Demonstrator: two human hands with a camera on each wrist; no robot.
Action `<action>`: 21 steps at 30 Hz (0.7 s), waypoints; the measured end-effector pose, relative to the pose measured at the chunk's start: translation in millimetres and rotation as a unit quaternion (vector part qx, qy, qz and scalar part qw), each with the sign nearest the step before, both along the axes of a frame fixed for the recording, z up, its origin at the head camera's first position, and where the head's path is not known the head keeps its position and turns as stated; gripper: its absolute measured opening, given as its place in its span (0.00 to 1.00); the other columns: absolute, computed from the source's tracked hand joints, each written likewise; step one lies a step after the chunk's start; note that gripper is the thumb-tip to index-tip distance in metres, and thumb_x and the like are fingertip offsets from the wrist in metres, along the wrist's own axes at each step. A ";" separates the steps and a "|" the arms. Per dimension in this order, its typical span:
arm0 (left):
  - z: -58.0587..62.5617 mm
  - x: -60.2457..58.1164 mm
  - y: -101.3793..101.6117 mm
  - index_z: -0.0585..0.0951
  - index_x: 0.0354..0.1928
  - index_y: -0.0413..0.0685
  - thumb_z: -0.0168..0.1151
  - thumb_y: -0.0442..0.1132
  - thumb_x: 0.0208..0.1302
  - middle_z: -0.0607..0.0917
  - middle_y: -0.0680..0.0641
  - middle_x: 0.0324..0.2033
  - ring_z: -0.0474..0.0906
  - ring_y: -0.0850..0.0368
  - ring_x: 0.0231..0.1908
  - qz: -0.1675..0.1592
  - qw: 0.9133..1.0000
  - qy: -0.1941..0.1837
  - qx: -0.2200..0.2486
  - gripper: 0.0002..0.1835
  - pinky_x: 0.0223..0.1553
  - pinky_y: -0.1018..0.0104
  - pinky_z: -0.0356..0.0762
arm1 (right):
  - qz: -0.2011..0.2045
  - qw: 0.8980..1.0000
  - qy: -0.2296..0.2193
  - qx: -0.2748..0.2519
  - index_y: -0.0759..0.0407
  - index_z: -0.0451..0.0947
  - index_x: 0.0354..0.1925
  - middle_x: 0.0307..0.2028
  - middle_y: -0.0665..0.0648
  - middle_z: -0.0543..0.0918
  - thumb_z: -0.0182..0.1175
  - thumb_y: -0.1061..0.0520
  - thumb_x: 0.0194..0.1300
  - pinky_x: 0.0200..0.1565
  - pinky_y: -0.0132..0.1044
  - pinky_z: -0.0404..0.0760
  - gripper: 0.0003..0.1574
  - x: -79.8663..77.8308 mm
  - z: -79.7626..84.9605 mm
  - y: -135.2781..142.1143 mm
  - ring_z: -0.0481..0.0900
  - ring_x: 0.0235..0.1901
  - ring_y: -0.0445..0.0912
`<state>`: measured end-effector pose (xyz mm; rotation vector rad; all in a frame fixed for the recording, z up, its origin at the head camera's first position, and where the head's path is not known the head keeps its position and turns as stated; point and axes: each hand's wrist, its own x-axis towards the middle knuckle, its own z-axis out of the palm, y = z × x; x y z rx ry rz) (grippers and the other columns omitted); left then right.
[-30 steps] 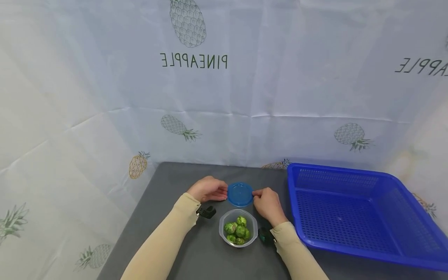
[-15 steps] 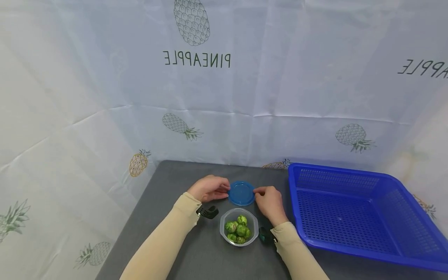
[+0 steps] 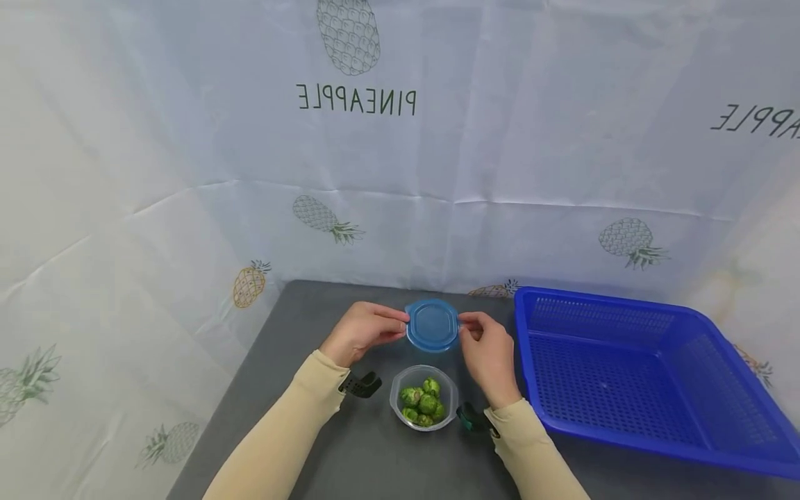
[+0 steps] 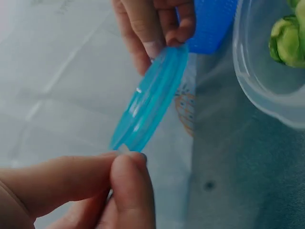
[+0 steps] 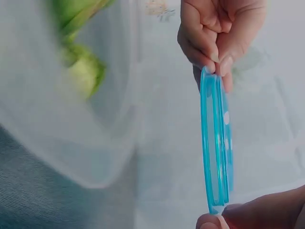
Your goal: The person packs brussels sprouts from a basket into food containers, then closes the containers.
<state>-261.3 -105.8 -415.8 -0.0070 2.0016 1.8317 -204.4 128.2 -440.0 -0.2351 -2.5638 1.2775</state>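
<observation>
Between both hands a round blue plastic lid (image 3: pixel 432 325) is held up off the table. My left hand (image 3: pixel 364 332) pinches its left edge between thumb and fingers. The opposite edge is pinched by my right hand (image 3: pixel 489 351). In the left wrist view the lid (image 4: pixel 151 100) appears nearly edge-on, and the right wrist view also shows the lid (image 5: pixel 215 143) from the side. Nearer the body than the lid, a clear plastic container (image 3: pixel 396 403) stands uncovered on the table. Several Brussels sprouts (image 3: pixel 428 404) lie inside it.
A large blue plastic basket (image 3: pixel 531 375) stands right of my right hand on the grey table (image 3: pixel 375 458). Behind and to the left hangs a white curtain (image 3: pixel 531 153) with pineapple prints. Black straps (image 3: pixel 361 384) circle the wrists.
The lid lay flat on the table between the hands; now both hands have pinched and lifted it, its near side tilted. The container and basket stay in place.
</observation>
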 end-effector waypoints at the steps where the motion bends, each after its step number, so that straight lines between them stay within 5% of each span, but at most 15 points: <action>1: 3.0 3.2 -0.9 0.91 0.53 0.38 0.73 0.31 0.68 0.92 0.40 0.51 0.92 0.60 0.41 0.001 1.000 0.004 -0.001 0.12 0.61 0.53 0.90 | 0.001 1.000 0.001 -0.002 0.59 0.88 0.58 0.46 0.60 0.92 0.61 0.60 0.77 0.40 0.42 0.86 0.17 3.2 4.3 0.2 0.89 0.43 0.53; 7: 14.5 21.2 -7.8 0.91 0.54 0.42 0.75 0.35 0.69 0.91 0.41 0.52 0.92 0.56 0.45 -0.006 1.000 0.031 -0.004 0.13 0.55 0.60 0.93 | 0.018 1.000 -0.010 -0.007 0.58 0.87 0.62 0.47 0.59 0.92 0.63 0.59 0.77 0.39 0.37 0.83 0.19 19.4 22.5 3.8 0.89 0.44 0.52; 11: 14.4 29.0 -13.4 0.90 0.52 0.43 0.75 0.39 0.69 0.91 0.42 0.48 0.92 0.52 0.47 -0.006 0.999 0.047 -0.020 0.13 0.58 0.56 0.92 | 0.049 0.998 -0.026 -0.030 0.56 0.88 0.60 0.46 0.57 0.91 0.65 0.58 0.77 0.40 0.36 0.82 0.17 27.9 28.8 8.6 0.87 0.42 0.48; 21: 11.6 53.2 -25.7 0.88 0.49 0.40 0.76 0.39 0.69 0.93 0.44 0.42 0.92 0.48 0.47 -0.035 0.997 0.060 -0.029 0.13 0.61 0.50 0.91 | 0.134 0.983 -0.057 -0.108 0.53 0.90 0.51 0.38 0.55 0.93 0.69 0.60 0.75 0.44 0.33 0.90 0.09 55.0 26.2 21.6 0.92 0.40 0.49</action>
